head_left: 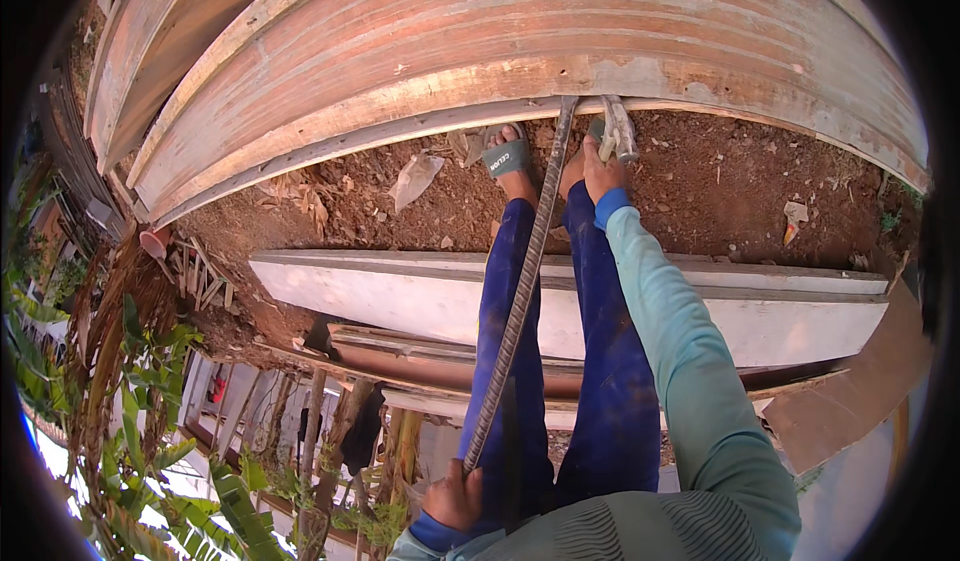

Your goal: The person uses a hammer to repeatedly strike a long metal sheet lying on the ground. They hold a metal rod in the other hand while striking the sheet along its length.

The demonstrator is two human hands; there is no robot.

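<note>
My left hand (455,499), low in the head view, is closed around the near end of a long ribbed steel bar (520,306). The bar slants up past my legs, and its far end meets the lower edge of a large wooden panel (520,21). My right hand (603,173) reaches down by my right foot, its fingers closed on a pale grey, knobbly piece (620,131). That piece's far end lies against the panel's lower edge; its material is unclear. The panel is reddish brown with pale streaks and a lighter wooden edge.
My sandalled feet (510,159) stand on reddish soil (700,181) with scraps of litter. Long white-faced boards (380,294) lie behind my legs. Another wooden panel (150,51) is at far left, above banana plants (150,441). A brown sheet (850,391) lies at right.
</note>
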